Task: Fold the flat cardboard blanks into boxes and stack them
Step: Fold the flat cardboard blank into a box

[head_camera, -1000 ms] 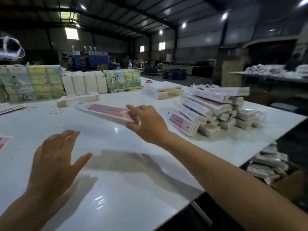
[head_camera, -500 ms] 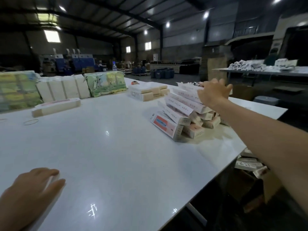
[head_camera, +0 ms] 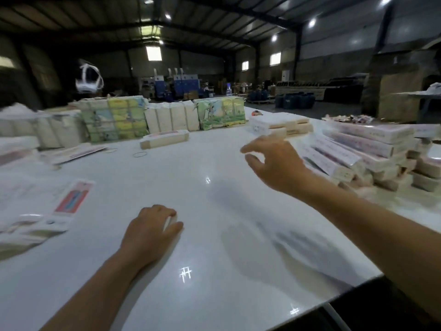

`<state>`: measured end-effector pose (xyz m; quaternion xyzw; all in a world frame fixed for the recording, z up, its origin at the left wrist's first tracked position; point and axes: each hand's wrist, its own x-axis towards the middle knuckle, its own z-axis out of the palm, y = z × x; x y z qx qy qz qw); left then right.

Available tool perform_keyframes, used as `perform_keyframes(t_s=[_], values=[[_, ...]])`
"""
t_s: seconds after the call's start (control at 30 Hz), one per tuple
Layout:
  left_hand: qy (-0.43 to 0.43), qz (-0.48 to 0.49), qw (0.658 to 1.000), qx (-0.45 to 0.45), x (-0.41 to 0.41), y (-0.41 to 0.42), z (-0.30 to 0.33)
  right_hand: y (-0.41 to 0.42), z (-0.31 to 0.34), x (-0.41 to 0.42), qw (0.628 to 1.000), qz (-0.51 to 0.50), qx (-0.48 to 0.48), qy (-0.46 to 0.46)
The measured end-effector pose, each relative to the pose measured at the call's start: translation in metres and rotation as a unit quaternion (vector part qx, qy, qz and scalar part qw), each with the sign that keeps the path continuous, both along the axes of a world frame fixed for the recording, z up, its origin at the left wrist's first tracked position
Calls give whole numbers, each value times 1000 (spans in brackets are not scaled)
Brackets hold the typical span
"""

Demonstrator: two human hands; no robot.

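Our right hand [head_camera: 274, 163] hovers with loosely spread fingers, holding nothing, just beside the stack of folded boxes [head_camera: 372, 154], while our left hand [head_camera: 152, 231] rests curled on the white surface [head_camera: 214, 235] near the flat blanks [head_camera: 69, 201].

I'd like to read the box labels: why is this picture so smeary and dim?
Head view: motion blur smears the flat blanks at left and the stacked boxes; ceiling lamps glare as small spots on the glossy table; the hall behind is dim; the wide lens bends edges.
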<state>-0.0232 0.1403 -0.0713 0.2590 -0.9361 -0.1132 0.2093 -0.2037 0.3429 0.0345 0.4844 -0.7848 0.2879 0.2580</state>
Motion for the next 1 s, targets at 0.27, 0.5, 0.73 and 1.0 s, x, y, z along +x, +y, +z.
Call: perform_keyframes(t_s=[0.27,0.5,0.73,1.0], values=[[-10,12,1000,12,4,4,3,-52,-97,41,976,58,197,-73],[16,47,977,207,8,-38,41,-54,-102,38,979,70,178,-66],[-128,406,903,50,74,-162,54,-55,-102,39,981,75,161,-83],[-95,442,887,95,83,-208,55,-56,-102,41,981,79,147,-94]])
